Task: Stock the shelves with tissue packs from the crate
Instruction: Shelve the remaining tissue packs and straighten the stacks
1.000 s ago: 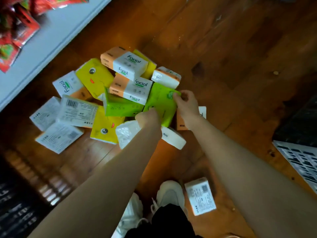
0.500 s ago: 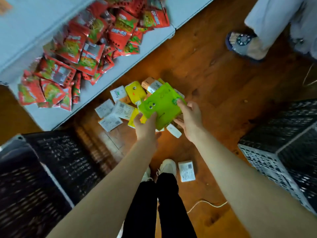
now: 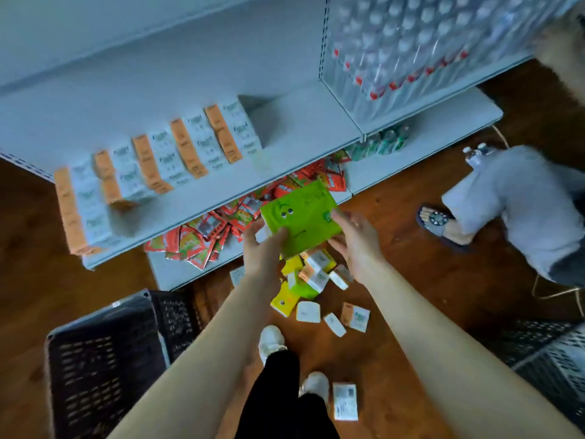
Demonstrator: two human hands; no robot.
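I hold a green tissue pack [image 3: 300,217] with a cartoon face up in front of the shelving, between both hands. My left hand [image 3: 264,248] grips its near left corner, thumb on top. My right hand [image 3: 354,239] holds its right edge with the fingers around it. Below on the wooden floor lies a heap of loose tissue packs [image 3: 311,274], yellow, green, and white with orange. On the grey shelf [image 3: 285,147] stand rows of white and orange tissue packs [image 3: 152,166]. A dark crate [image 3: 101,369] sits at lower left.
Red snack packets [image 3: 205,232] lie on the bottom shelf. Wrapped water bottles [image 3: 411,49] fill the upper right shelf. Another person's leg and sandalled foot [image 3: 443,223] are at right. A second crate [image 3: 550,365] is at lower right. A single pack [image 3: 345,401] lies by my shoes.
I have stood up and lifted the green pack from the floor heap toward the shelf. The view has risen from the floor to the shelving.
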